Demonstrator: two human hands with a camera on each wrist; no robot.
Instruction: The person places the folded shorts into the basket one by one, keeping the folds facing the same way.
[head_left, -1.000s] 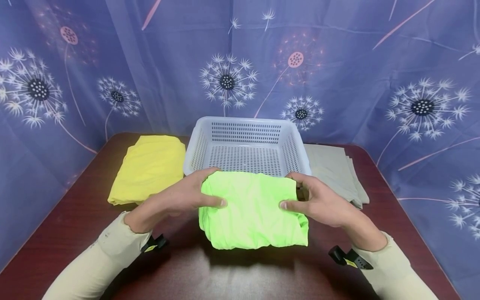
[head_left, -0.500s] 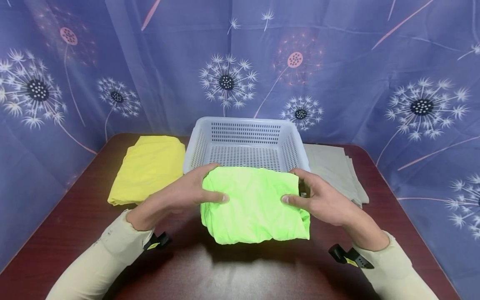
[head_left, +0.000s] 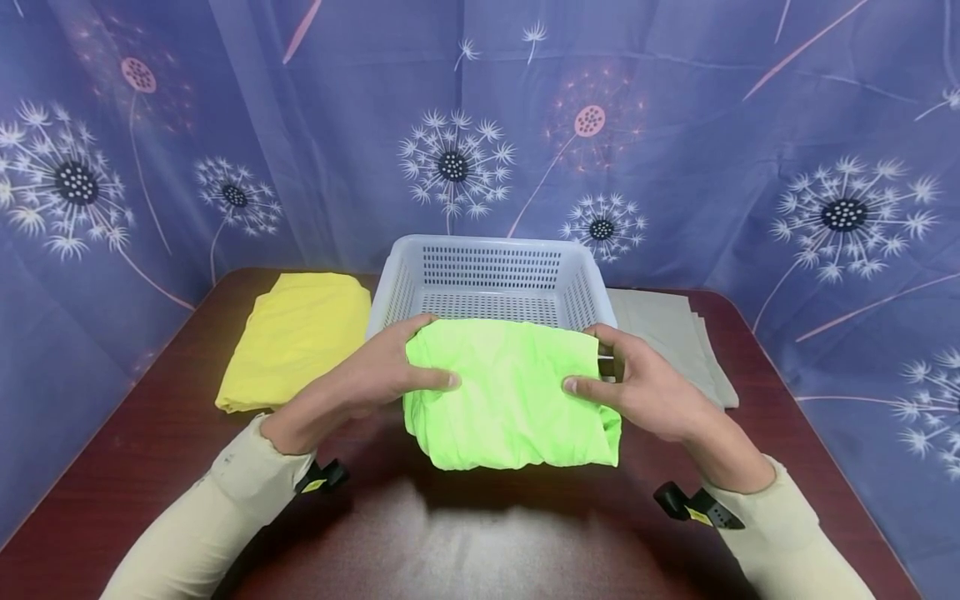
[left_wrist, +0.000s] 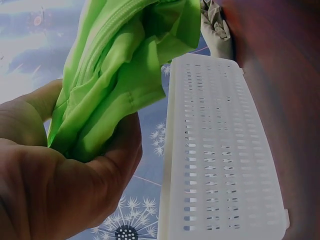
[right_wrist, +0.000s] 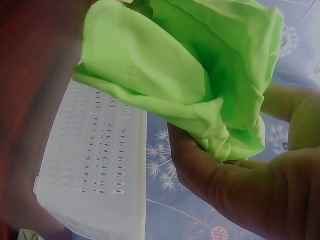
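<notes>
Left hand (head_left: 378, 367) and right hand (head_left: 652, 387) pinch opposite sides of the green cloth (head_left: 510, 396), both grips narrow — likely to keep the folds together. Cloth is held above the table (head_left: 112, 475), near side of the basket (head_left: 491, 242).

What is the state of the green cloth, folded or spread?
Folded: the green cloth makes a compact bundle; wrist views show layers.
</notes>
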